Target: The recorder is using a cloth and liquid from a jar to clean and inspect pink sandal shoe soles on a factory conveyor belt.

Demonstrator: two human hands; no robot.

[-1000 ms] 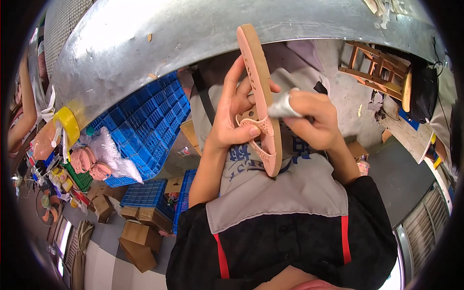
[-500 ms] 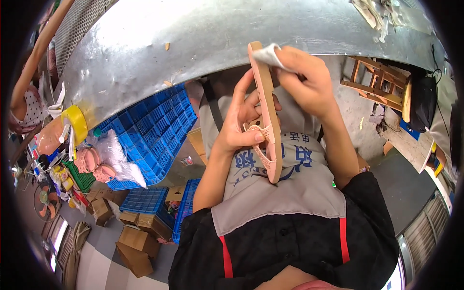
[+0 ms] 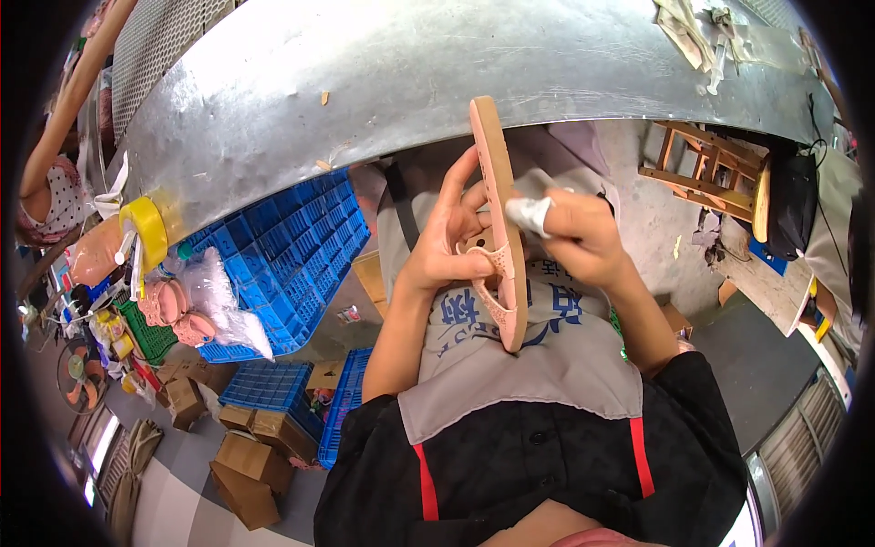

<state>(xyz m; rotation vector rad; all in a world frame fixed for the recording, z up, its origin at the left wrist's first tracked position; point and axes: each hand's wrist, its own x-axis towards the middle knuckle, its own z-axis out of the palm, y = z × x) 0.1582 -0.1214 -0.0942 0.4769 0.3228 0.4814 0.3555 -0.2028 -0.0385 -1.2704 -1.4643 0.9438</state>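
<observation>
A pink sandal [image 3: 496,173] with a tan sole and glittery straps stands on edge in front of my grey apron, its toe-to-heel length running away from me. My left hand [image 3: 445,244] is closed around it from the left, thumb over the strap and fingers behind the upper side. At the right, my right hand [image 3: 583,239] pinches a white cloth [image 3: 530,216], which is bunched over the fingertips. The cloth is close against the sole at about mid-length; blur hides whether it touches.
Beyond my lap lies a metal-topped table [image 3: 383,82] with small tan scraps. Yellow tape [image 3: 143,230] sits at its left end. Stacked blue crates [image 3: 292,260] stand at left, near more pink sandals [image 3: 166,303] and cardboard boxes [image 3: 248,474]. A wooden stool [image 3: 706,173] is at right.
My right hand with the cloth has come down along the sole from its far end to about the middle, toward me. The sandal stays in my left hand, nearly still.
</observation>
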